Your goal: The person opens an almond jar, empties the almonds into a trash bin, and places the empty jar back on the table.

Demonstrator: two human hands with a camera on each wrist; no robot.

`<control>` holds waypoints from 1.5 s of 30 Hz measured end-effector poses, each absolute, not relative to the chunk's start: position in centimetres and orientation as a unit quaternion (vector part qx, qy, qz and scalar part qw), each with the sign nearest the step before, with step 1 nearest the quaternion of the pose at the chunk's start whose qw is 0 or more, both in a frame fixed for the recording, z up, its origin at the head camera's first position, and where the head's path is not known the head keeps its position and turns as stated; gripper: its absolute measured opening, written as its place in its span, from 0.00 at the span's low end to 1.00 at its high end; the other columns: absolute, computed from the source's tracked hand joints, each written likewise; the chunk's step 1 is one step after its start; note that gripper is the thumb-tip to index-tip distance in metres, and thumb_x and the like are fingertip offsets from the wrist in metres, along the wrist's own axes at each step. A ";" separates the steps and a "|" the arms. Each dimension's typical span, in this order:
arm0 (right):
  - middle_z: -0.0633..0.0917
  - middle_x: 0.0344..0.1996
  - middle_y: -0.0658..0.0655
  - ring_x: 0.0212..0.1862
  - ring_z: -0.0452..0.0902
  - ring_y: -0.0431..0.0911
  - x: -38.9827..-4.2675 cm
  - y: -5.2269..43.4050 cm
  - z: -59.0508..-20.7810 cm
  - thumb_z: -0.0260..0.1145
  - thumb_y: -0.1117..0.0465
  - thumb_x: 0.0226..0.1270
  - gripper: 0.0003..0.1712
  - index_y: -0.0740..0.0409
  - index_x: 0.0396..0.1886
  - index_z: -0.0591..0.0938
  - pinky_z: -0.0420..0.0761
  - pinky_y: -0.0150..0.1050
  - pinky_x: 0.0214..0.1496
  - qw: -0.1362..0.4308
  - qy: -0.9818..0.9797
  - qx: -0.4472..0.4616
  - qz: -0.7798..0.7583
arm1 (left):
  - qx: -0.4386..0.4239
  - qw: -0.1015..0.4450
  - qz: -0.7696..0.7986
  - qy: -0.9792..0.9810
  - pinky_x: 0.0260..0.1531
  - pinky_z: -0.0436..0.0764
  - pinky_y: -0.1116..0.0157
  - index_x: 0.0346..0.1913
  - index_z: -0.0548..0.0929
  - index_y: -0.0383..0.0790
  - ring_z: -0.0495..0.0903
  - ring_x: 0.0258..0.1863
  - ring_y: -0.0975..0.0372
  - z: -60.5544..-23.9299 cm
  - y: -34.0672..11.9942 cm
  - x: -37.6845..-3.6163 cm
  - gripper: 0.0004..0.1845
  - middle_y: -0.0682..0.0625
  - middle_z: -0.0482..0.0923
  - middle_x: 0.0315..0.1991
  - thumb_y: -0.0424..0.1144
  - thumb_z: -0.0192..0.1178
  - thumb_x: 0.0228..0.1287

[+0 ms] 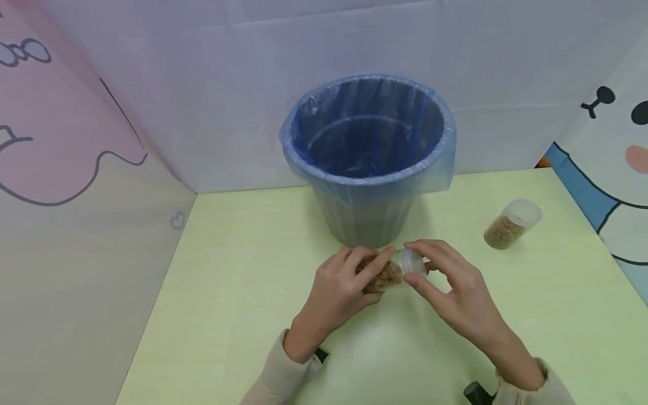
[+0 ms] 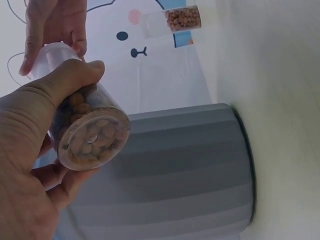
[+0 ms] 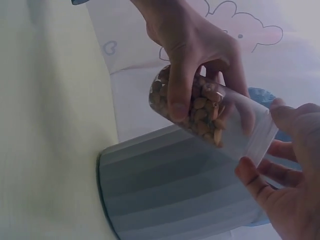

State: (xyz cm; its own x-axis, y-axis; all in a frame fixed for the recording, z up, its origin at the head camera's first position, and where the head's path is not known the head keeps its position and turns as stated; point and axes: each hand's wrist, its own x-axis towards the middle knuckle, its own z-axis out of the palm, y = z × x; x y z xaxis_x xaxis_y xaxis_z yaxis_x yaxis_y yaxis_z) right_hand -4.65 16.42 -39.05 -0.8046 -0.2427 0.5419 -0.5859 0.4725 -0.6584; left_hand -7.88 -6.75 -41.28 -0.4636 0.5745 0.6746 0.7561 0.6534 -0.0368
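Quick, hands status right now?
Left hand: gripping the nut jar.
Right hand: fingers curled round the jar's lid.

— What is the person wearing?
— Beige long sleeves: the left sleeve (image 1: 275,371) and the right sleeve (image 1: 539,388) both end in soft gathered cuffs at the wrist.
— Anything else on the arms?
— A small black piece (image 1: 321,355) shows by the left cuff and another black piece (image 1: 476,392) by the right; the hands are bare
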 end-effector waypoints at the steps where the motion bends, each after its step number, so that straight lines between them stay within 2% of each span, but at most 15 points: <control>1: 0.85 0.58 0.54 0.53 0.81 0.35 -4.7 16.4 -39.2 0.77 0.69 0.61 0.31 0.55 0.65 0.83 0.79 0.21 0.50 0.198 -0.830 0.256 0.453 | -0.394 0.336 -0.139 -0.844 0.43 0.87 0.68 0.67 0.83 0.52 0.84 0.37 0.61 -41.3 -6.8 -7.9 0.43 0.54 0.84 0.46 0.49 0.85 0.41; 4: 0.85 0.57 0.58 0.51 0.81 0.37 -4.9 16.4 -39.7 0.74 0.61 0.69 0.25 0.61 0.63 0.83 0.79 0.22 0.50 0.225 -0.810 0.284 0.460 | -0.395 0.332 -0.153 -0.843 0.42 0.87 0.68 0.66 0.84 0.53 0.84 0.37 0.61 -41.3 -6.9 -8.1 0.42 0.54 0.83 0.46 0.49 0.85 0.41; 8: 0.84 0.56 0.60 0.52 0.81 0.38 -4.9 16.2 -40.1 0.68 0.52 0.76 0.26 0.65 0.62 0.83 0.79 0.22 0.53 0.236 -0.795 0.301 0.472 | -0.396 0.316 -0.169 -0.845 0.41 0.87 0.68 0.66 0.84 0.55 0.83 0.37 0.62 -41.2 -7.1 -8.2 0.41 0.55 0.83 0.46 0.49 0.85 0.41; 16: 0.82 0.56 0.65 0.64 0.77 0.41 -4.8 16.0 -40.1 0.62 0.46 0.78 0.32 0.71 0.63 0.81 0.76 0.21 0.62 0.249 -0.773 0.358 0.461 | -0.414 0.227 -0.265 -0.841 0.40 0.86 0.73 0.65 0.85 0.52 0.86 0.38 0.66 -41.4 -7.7 -8.0 0.43 0.55 0.83 0.44 0.52 0.86 0.40; 19: 0.82 0.57 0.64 0.64 0.77 0.43 -4.8 16.0 -39.6 0.61 0.46 0.79 0.32 0.70 0.64 0.81 0.76 0.20 0.62 0.243 -0.778 0.371 0.444 | -0.416 0.213 -0.285 -0.837 0.38 0.85 0.75 0.65 0.84 0.52 0.85 0.38 0.67 -41.5 -8.0 -8.0 0.43 0.55 0.83 0.44 0.53 0.86 0.40; 24: 0.82 0.59 0.60 0.64 0.77 0.42 -4.5 16.3 -38.9 0.62 0.44 0.78 0.31 0.63 0.66 0.81 0.76 0.20 0.62 0.220 -0.800 0.355 0.431 | -0.422 0.215 -0.268 -0.839 0.39 0.85 0.74 0.67 0.83 0.52 0.85 0.40 0.67 -41.4 -8.2 -7.9 0.43 0.55 0.82 0.46 0.54 0.85 0.43; 27: 0.82 0.62 0.57 0.64 0.78 0.41 -4.4 16.6 -38.6 0.63 0.45 0.78 0.29 0.59 0.68 0.80 0.76 0.20 0.60 0.208 -0.814 0.343 0.421 | -0.422 0.216 -0.249 -0.844 0.42 0.86 0.73 0.68 0.82 0.51 0.85 0.43 0.66 -41.3 -8.1 -7.8 0.43 0.55 0.81 0.47 0.54 0.84 0.45; 30: 0.81 0.63 0.56 0.60 0.78 0.40 -4.3 16.9 -38.5 0.67 0.50 0.76 0.29 0.57 0.71 0.78 0.77 0.21 0.54 0.198 -0.833 0.328 0.400 | -0.418 0.221 -0.227 -0.851 0.43 0.87 0.71 0.68 0.81 0.51 0.85 0.45 0.66 -41.1 -7.9 -7.6 0.43 0.55 0.81 0.47 0.54 0.84 0.45; 36: 0.81 0.56 0.51 0.45 0.75 0.38 -4.2 17.2 -38.1 0.77 0.67 0.60 0.34 0.56 0.66 0.79 0.78 0.23 0.44 0.159 -0.864 0.279 0.387 | -0.415 0.229 -0.199 -0.858 0.46 0.87 0.69 0.68 0.80 0.51 0.85 0.47 0.65 -40.9 -7.7 -7.4 0.42 0.55 0.81 0.49 0.55 0.83 0.48; 39: 0.80 0.54 0.49 0.44 0.74 0.37 -4.1 17.3 -38.0 0.78 0.68 0.59 0.31 0.56 0.63 0.79 0.78 0.22 0.43 0.138 -0.870 0.267 0.390 | -0.415 0.230 -0.193 -0.859 0.47 0.87 0.69 0.68 0.80 0.51 0.85 0.48 0.65 -41.0 -7.7 -7.3 0.42 0.55 0.81 0.49 0.55 0.83 0.48; 45: 0.79 0.58 0.51 0.47 0.74 0.36 -4.0 17.4 -38.1 0.77 0.68 0.59 0.30 0.56 0.62 0.79 0.79 0.22 0.46 0.130 -0.874 0.267 0.384 | -0.411 0.229 -0.186 -0.863 0.47 0.87 0.68 0.69 0.79 0.52 0.85 0.48 0.64 -40.9 -7.6 -7.2 0.43 0.55 0.82 0.50 0.55 0.83 0.48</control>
State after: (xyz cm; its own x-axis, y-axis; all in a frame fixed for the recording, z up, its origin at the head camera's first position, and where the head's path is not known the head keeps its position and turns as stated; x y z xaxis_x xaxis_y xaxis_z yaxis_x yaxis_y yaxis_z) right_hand -3.98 17.36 -38.08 -0.8236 -0.3662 0.4331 -0.5667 0.5620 -0.6025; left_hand -7.20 -7.56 -40.94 -0.5575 0.6241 0.5475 0.7945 0.5924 0.1337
